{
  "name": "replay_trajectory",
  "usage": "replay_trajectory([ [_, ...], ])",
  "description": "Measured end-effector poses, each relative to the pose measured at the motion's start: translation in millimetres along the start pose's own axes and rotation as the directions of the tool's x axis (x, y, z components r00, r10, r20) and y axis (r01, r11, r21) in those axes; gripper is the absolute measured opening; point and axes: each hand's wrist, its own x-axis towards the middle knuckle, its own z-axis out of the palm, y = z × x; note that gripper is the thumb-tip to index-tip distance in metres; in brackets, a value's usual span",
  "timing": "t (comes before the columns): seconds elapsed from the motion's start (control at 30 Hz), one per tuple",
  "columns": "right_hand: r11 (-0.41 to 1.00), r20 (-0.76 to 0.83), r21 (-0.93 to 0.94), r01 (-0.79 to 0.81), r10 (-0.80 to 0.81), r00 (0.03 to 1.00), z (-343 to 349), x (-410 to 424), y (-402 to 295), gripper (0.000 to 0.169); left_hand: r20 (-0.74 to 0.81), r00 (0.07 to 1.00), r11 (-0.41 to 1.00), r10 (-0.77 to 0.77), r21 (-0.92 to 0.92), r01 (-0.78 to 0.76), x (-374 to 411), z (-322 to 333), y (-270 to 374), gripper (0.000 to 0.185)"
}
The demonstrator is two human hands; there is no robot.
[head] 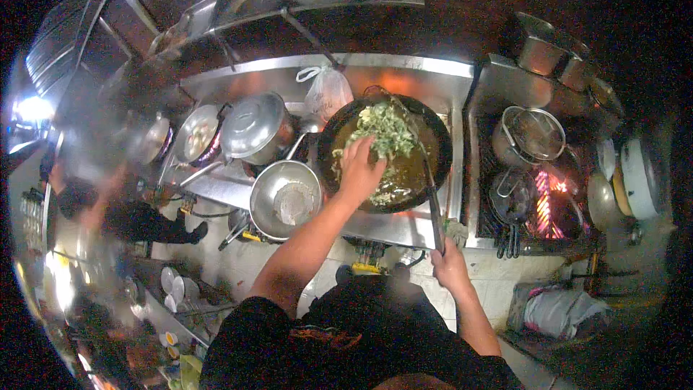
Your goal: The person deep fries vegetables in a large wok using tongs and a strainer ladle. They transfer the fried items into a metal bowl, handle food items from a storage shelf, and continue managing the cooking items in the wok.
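Note:
My right hand (pixel 451 266) grips the dark handle (pixel 433 211) of a long-handled cooking utensil, probably a skimmer. Its far end reaches into a large dark wok (pixel 445 165) holding brownish oil. A clump of pale green battered food (pixel 385 129) rests at that end, mostly covering the utensil's head. Over the wok, my left hand (pixel 360 169) has its fingers apart at the near edge of the clump. Whether the fingertips touch the food is hard to tell. Small pale bits of batter (pixel 381 199) float near the front rim.
Left of the wok sit an empty steel pan (pixel 285 200), a lidded aluminium pot (pixel 253 124) and a tied plastic bag (pixel 327 92). On the right, flames (pixel 547 200) burn beside small pans (pixel 510 195) and a pot (pixel 533 135). Another person (pixel 130 216) stands at left, blurred.

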Motion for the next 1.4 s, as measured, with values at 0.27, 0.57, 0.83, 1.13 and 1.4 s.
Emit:
replay_trajectory([
  [0.27, 0.956, -0.114, -0.293, 0.006, -0.042, 0.993, -42, 36, -40, 0.037, 0.096, 0.909, 0.91, -0.407, -0.041, 0.412, -317, -62, -113, 0.044],
  [0.57, 0.951, 0.401, 0.114, -0.286, 0.219, 0.889, -82, 151, 14, 0.027, 0.334, 0.047, 0.21, -0.941, 0.469, 0.858, -658, -84, -202, 0.044],
  [0.83, 0.719, 0.758, 0.383, -0.58, 0.113, 0.642, -42, 140, 16, 0.021, 0.362, 0.169, 0.344, -0.917, 0.503, 0.792, -705, -27, -192, 0.048],
  [1.13, 0.859, 0.458, 0.446, -0.252, 0.023, 0.889, -39, 119, 75, 0.03, 0.429, 0.355, 0.37, -0.831, -0.05, 0.928, -673, 39, -178, 0.05],
  [1.4, 0.994, 0.116, -0.05, 0.098, -0.091, 0.989, -38, 57, -7, 0.025, 0.726, 0.108, 0.013, -0.679, -0.135, 0.991, -715, -11, -153, 0.033],
])
